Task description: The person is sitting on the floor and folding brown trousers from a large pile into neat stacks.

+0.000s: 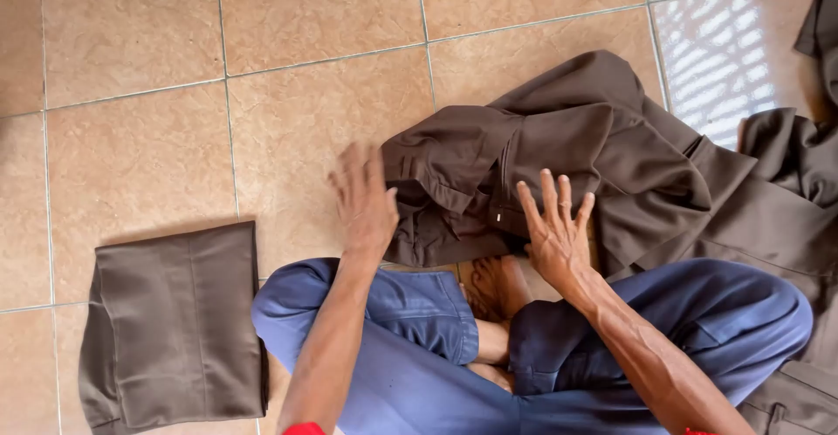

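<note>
A crumpled pair of brown trousers lies on the tiled floor in front of my crossed legs in blue trousers. My left hand rests flat at the garment's left edge, fingers apart. Fingers spread, my right hand presses on the lower middle of the same garment, near its waistband. Neither hand grips the cloth.
A folded brown garment lies on the floor at lower left. More loose brown clothing is heaped at the right edge. My bare feet show between my knees. Tan floor tiles extend to the far left.
</note>
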